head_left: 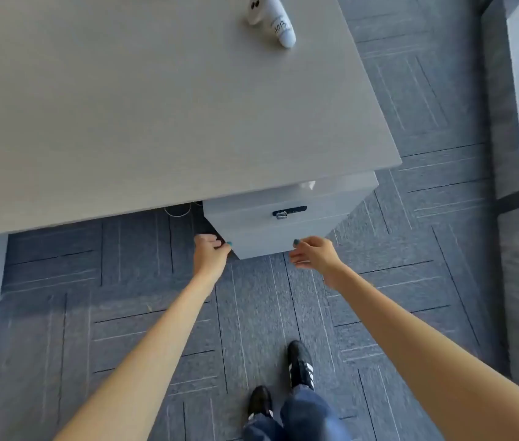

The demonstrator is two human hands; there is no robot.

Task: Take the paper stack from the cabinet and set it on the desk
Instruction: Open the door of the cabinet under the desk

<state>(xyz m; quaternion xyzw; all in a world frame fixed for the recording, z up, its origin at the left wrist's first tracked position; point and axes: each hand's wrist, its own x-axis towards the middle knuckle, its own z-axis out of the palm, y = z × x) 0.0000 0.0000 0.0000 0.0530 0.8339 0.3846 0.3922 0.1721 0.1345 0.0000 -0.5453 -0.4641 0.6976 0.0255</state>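
A small grey cabinet [283, 230] with a dark lock slot on its front stands under the right end of the wide grey desk [124, 116]. A white corner of paper [307, 185] shows on the cabinet's top, just below the desk edge; the rest of it is hidden. My left hand [210, 254] is curled at the cabinet's lower left corner, thumb touching the edge. Just off the lower right part of the cabinet front, my right hand [314, 253] hovers with fingers loosely apart and holds nothing.
A white controller [279, 22] with handwriting lies at the desk's far edge. Grey patterned carpet [252, 313] covers the floor, where my two black shoes stand. Pale furniture lines the right side, and a pale panel stands at the left under the desk.
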